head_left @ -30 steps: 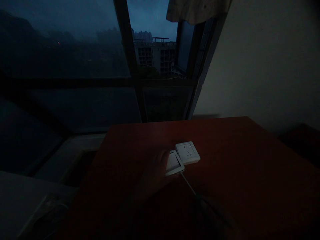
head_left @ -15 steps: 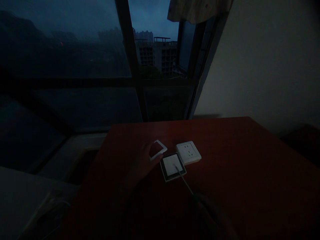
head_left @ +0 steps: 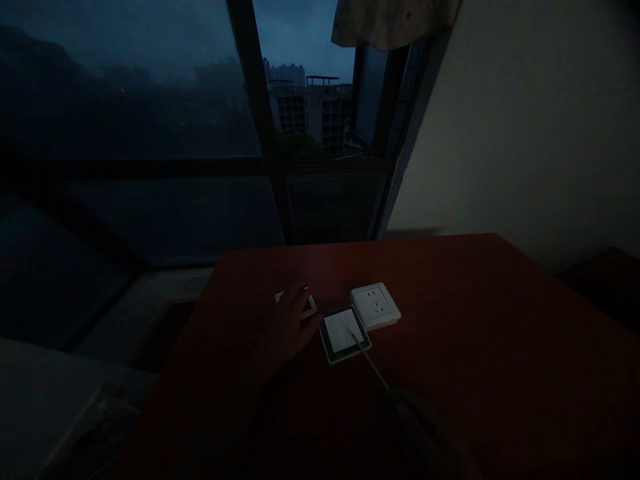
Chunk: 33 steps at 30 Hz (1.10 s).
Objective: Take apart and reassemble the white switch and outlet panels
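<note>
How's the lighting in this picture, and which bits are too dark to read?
Head view: very dim, with dull blue light beyond the window; head view: the white socket stands out clearly, the left hand only faintly; head view: the right hand holding the screwdriver nearly vanishes into shadow.

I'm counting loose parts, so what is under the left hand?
Part of a white frame shows under the left hand: its right side and a far-left corner. The hand hides the rest, and anything under the palm cannot be seen.
</note>
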Available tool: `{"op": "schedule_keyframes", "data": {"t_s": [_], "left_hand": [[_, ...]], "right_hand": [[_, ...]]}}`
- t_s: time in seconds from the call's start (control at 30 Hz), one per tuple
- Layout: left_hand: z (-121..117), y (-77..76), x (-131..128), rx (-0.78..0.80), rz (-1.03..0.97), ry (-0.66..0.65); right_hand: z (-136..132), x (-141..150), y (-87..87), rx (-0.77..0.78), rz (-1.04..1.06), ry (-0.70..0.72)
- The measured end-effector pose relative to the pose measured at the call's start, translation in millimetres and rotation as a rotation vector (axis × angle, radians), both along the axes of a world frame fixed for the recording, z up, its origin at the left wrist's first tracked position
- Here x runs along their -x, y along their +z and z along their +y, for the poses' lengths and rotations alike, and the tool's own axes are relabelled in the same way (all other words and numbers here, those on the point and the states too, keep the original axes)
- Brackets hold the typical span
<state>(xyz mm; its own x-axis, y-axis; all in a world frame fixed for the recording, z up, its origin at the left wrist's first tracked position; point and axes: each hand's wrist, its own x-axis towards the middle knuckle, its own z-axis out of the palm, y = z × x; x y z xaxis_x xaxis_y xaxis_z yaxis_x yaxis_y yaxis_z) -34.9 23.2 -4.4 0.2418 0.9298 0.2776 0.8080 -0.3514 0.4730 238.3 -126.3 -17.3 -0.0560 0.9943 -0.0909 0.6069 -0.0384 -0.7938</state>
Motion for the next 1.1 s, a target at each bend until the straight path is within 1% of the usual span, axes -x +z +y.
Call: {"op": "schedule_keyframes", "data": {"t_s": [0.13,0.2,0.27,0.37,0.43,0.53,0.7,0.87,0.97,1.03,1.1], "left_hand": [[-15,9.6,-18,0.139,-0.115,-0.094],[-23,10.6,-29,0.218,-0.102,-0.158],[-30,8.7,-40,0.256,-0.066,-0.197],[-34,4.6,-51,0.244,-0.049,-0.178],[-34,4.6,-52,0.24,-0.053,-0.177],[-31,10.1,-45,0.25,-0.054,-0.237],[-29,22.9,-33,0.29,-0.03,-0.313],[-30,25.6,-35,0.292,-0.016,-0.277],[-30,24.0,-37,0.287,-0.037,-0.282],[-30,23.3,-38,0.286,-0.061,-0.278],[-30,23.3,-38,0.288,-0.083,-0.273]], "right_hand": [[13,-10,-0.5,0.123,0.082,-0.082],[21,-17,2.2,0.156,0.069,-0.078],[27,-22,7.1,0.145,0.045,-0.064],[35,-28,16.9,0.08,-0.011,-0.084],[40,-31,24.9,0.058,-0.07,-0.077],[49,-34,39.6,0.059,-0.149,0.004],[61,-43,65.4,0.072,-0.228,0.199],[72,-46,93.9,0.047,-0.313,0.358],[81,-41,113.3,0.037,-0.385,0.438],[87,-36,122.4,0.005,-0.42,0.494],[93,-32,127.7,-0.078,-0.449,0.432]]}}
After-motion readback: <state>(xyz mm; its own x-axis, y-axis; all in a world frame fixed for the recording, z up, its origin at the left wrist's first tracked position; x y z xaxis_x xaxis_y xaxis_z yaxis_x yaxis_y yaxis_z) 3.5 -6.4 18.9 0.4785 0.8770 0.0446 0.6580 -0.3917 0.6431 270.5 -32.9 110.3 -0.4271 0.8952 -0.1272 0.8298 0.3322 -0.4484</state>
